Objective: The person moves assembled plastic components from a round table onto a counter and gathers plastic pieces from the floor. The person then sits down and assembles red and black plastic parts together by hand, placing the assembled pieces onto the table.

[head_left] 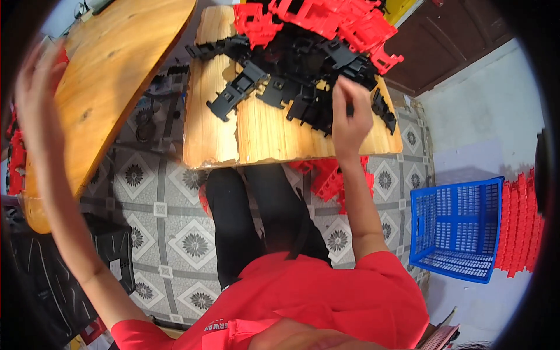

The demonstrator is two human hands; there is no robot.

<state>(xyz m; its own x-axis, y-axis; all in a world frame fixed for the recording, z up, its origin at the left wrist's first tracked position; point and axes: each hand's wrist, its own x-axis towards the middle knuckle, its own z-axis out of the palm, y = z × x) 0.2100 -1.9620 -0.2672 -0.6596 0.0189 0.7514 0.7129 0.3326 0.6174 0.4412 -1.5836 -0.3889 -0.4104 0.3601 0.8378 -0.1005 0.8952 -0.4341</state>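
Observation:
My left hand (41,99) is raised at the far left, beside the wooden table (128,64). Motion blurs it, but its fingers look stretched and apart, with nothing visible in them. Over the middle work table (213,140), my right hand (353,119) has its fingers curled together at the near right of a heap of black plastic parts (280,90). Whatever they may grip is hidden. One long black part (238,92) lies slanted toward the table's left side. Red plastic frames (312,20) are piled on the far side of the black ones.
More red parts (329,184) are under the table's near edge, by my legs. A blue plastic crate (455,227) stands to the right, with stacked red strips (518,224) beside it. Black crates (108,248) are at the lower left. A brown door (449,44) is at the far right.

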